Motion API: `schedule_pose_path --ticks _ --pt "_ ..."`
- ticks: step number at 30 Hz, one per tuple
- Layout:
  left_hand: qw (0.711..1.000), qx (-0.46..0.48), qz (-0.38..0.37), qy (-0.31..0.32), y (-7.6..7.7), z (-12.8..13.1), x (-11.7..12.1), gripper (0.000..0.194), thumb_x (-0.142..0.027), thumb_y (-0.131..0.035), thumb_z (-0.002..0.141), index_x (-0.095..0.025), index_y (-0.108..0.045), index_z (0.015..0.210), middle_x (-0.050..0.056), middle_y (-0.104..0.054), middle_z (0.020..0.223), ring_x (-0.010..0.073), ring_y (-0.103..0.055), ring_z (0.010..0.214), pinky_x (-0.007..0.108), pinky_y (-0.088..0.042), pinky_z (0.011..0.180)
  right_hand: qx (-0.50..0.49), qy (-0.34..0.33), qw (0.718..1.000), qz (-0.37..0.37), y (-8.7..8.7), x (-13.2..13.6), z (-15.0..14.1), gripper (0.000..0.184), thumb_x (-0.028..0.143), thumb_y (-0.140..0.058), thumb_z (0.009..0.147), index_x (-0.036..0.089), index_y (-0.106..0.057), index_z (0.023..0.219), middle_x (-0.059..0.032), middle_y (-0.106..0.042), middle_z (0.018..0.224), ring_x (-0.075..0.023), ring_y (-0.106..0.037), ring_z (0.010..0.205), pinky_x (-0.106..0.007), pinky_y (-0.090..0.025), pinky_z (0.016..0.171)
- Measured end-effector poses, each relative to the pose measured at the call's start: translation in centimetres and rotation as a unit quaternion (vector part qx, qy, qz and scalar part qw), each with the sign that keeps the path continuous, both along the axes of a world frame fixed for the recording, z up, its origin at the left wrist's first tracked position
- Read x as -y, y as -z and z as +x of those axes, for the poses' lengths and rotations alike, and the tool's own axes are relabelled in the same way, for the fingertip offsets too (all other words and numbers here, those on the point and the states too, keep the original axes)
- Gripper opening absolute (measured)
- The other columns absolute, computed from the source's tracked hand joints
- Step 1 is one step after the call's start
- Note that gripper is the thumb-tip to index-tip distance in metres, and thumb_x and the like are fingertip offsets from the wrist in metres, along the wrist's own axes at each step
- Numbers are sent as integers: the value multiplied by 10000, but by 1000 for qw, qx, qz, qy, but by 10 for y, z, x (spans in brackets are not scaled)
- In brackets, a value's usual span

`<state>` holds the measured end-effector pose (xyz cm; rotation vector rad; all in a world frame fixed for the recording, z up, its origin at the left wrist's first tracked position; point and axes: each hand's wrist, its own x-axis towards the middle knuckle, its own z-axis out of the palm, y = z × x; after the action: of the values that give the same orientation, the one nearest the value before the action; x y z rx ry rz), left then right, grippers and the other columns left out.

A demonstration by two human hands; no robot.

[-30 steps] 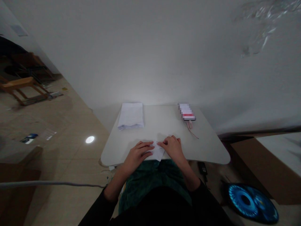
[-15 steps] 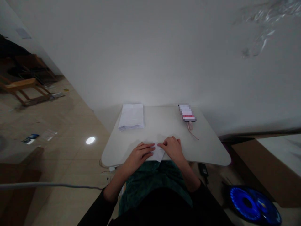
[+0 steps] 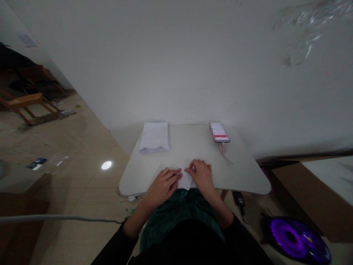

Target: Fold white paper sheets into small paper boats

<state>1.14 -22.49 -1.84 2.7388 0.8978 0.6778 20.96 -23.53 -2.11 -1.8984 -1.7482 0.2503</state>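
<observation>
A small folded piece of white paper (image 3: 185, 181) lies at the near edge of the white table (image 3: 190, 147), one corner pointing toward me. On its left side, my left hand (image 3: 164, 185) presses the paper with its fingertips, the fingers close together. From the right, my right hand (image 3: 202, 176) pinches the paper's upper part between thumb and index finger. The fingers cover part of the paper, so its full shape is hidden.
A stack of white paper sheets (image 3: 154, 136) rests at the table's back left. At the back right is a phone (image 3: 219, 131) with a pink strap (image 3: 223, 148). A cardboard box (image 3: 311, 198) and a glowing purple fan-like device (image 3: 289, 237) stand on the floor to the right.
My hands shift only slightly; the right hand's fingers have moved a little left over the paper. The glow of the device on the floor went from blue to purple.
</observation>
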Motion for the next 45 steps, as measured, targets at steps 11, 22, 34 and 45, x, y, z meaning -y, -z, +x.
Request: schedule_pose_path --ticks 11,22,34,45 --pt "999 -34 13 -25 -2 2 2 311 -163 -477 941 -215 -630 1207 69 -636 1299 232 -571 1080 421 -474 907 9 -118 980 159 15 10 -8 211 90 -553 901 226 -715 910 -63 -635 957 -225 -508 945 -366 -381 834" --pt "998 -33 12 -43 0 5 3 333 -131 -476 920 -187 -604 1223 73 -636 1309 240 -564 1096 440 -472 932 32 -210 956 203 18 16 -4 218 57 -530 866 191 -701 870 -68 -664 907 -212 -532 944 -376 -417 899" --pt "991 -41 62 -109 0 20 16 202 -187 -566 884 -198 -649 1068 56 -650 1296 275 -568 1004 456 -455 860 27 -162 965 204 18 16 -7 210 66 -585 871 207 -728 810 -49 -660 871 -204 -531 920 -350 -405 853" --pt "985 -58 104 -127 8 23 20 172 -178 -594 877 -184 -638 1044 54 -641 1319 264 -584 990 432 -454 837 54 -23 985 159 16 24 12 251 11 -571 844 198 -723 775 -69 -669 943 -225 -528 947 -369 -394 826"
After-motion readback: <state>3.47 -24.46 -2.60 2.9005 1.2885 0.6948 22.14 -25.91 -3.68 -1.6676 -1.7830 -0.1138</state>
